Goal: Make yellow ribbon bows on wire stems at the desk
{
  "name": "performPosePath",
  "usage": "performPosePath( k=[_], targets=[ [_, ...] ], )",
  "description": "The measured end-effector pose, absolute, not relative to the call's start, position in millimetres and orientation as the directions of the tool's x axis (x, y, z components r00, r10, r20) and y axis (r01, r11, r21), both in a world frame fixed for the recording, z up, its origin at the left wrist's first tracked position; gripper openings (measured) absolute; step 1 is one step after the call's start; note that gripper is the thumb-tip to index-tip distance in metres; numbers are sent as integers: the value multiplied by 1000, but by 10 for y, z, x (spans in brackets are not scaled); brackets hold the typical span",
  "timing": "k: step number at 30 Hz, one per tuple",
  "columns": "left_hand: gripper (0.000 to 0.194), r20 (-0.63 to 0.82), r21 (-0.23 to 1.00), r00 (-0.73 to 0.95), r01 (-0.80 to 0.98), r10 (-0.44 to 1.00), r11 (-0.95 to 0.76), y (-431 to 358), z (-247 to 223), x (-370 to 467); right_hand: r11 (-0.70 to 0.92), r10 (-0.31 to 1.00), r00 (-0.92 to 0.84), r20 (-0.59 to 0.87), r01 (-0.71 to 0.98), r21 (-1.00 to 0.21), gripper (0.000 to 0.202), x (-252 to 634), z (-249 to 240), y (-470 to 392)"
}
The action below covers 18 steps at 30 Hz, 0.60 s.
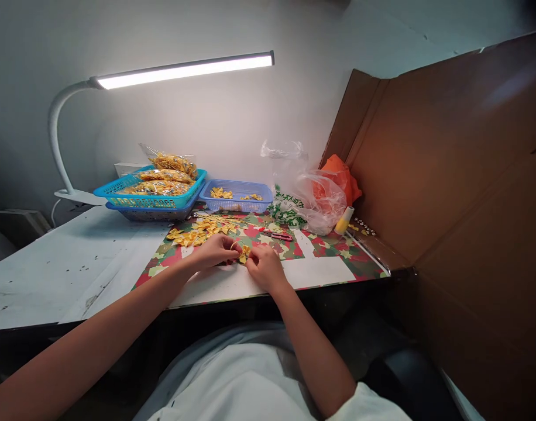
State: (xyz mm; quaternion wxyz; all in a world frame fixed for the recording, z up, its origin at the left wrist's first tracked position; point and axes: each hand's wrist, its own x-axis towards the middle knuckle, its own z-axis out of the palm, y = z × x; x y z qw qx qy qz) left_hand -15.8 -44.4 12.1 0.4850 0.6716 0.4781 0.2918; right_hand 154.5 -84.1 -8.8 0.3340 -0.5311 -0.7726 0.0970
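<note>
Between my two hands, just above the table's front part, is a small yellow ribbon bow point(244, 254) with a thin yellow loop. My left hand point(217, 250) pinches it from the left, fingers closed. From the right, my right hand point(264, 266) has its fingertips closed on the bow's other side. A pile of yellow ribbon bows point(193, 232) lies just beyond my left hand, with thin golden strands point(226, 218) behind it. A red utility knife point(277, 235) rests beyond my right hand. The exact finger contact is too small to make out.
Stacked baskets point(149, 202) with bagged yellow bows stand back left, beside a lilac basket point(237, 204). Clear plastic bags point(314, 193), an orange bag point(340, 181) and a yellow-white bottle point(344, 221) sit back right. A lamp point(184, 70) hangs above; cardboard point(470, 152) walls the right.
</note>
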Motion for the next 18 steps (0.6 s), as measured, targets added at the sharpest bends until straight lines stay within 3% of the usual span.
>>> performPosePath(
  k=[18],
  targets=[
    [21,-69,969,360,246,930,-23,-482,144,-150,417,888,-217,406,753,-509,15,1545,-91,-846]
  ],
)
